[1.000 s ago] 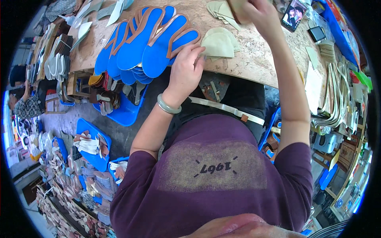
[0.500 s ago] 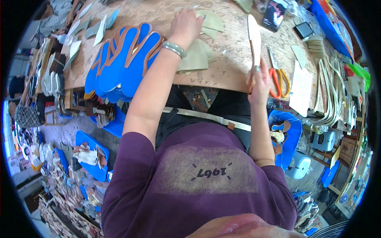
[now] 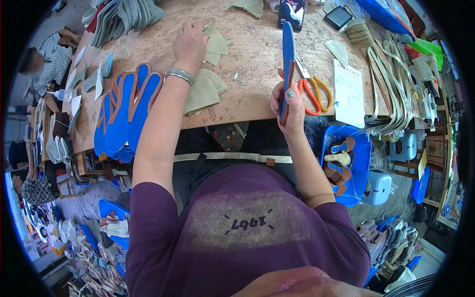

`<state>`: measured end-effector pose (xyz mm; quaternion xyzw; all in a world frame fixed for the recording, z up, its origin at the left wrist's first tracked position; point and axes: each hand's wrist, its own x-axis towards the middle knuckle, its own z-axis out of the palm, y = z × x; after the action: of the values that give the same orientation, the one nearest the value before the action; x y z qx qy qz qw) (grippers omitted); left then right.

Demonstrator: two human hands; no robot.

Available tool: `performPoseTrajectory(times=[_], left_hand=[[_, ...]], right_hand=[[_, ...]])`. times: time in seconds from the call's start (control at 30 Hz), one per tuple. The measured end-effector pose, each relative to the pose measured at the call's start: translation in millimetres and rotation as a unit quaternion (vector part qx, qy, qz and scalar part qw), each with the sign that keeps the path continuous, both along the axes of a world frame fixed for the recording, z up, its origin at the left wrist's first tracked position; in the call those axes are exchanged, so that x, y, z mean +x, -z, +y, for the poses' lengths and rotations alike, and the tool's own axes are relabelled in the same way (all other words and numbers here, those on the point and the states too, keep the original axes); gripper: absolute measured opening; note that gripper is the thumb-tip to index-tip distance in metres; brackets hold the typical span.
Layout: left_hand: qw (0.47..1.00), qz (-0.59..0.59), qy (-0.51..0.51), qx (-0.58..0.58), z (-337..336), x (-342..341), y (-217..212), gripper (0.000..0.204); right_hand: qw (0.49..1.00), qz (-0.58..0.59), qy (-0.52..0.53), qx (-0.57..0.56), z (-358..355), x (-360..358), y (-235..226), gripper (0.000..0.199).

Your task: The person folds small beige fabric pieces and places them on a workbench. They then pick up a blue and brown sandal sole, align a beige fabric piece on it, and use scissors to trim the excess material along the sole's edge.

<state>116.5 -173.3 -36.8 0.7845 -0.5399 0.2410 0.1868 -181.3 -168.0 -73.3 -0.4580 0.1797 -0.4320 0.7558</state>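
My right hand [image 3: 291, 106] grips a shoe insole [image 3: 288, 49] by its brown-edged heel end. The insole stands on edge, its blue face turned to the left. At the far left of the bench, my left hand [image 3: 190, 45] is palm down with bent fingers slightly apart, beside a fan of thin khaki pieces [image 3: 216, 43]; its fingertips are partly hidden. Nearer me, more khaki pieces [image 3: 204, 94] overlap in a stack by the wrist. A pile of blue insoles with brown trim [image 3: 121, 114] lies left of my left forearm, which covers part of it.
Orange-and-yellow-handled scissors [image 3: 314, 91] and a written sheet [image 3: 349, 94] lie right of my right hand. A phone [image 3: 292, 14] stands at the back. Long beige strips [image 3: 396, 94] hang over the right edge. Below is a blue bin [image 3: 363, 153] of shoe parts.
The insole in my right hand has turned from its pale side to its blue side. My left hand stays by the khaki pieces. The whole view has shifted.
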Motion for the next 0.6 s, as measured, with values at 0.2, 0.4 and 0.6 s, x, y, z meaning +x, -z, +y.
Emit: performPoseTrajectory(times=[0.2,0.4,0.6], left_hand=[[0.99,0.026,-0.03,0.133,3.6,13.7,5.8,0.025],[1.0,-0.002,0.002,-0.019,6.7,33.1,12.8,0.026],[0.728,0.657,0.13,-0.151,29.7,-12.5,-34.5,0.026]], right_hand=[[0.999,-0.003,-0.016,0.051,-5.7,2.9,-2.3,0.065],[0.997,-0.035,-0.052,0.051,-9.3,-2.3,-5.3,0.069],[0.997,-0.041,-0.028,0.064,-4.0,-4.8,-6.7,0.07]])
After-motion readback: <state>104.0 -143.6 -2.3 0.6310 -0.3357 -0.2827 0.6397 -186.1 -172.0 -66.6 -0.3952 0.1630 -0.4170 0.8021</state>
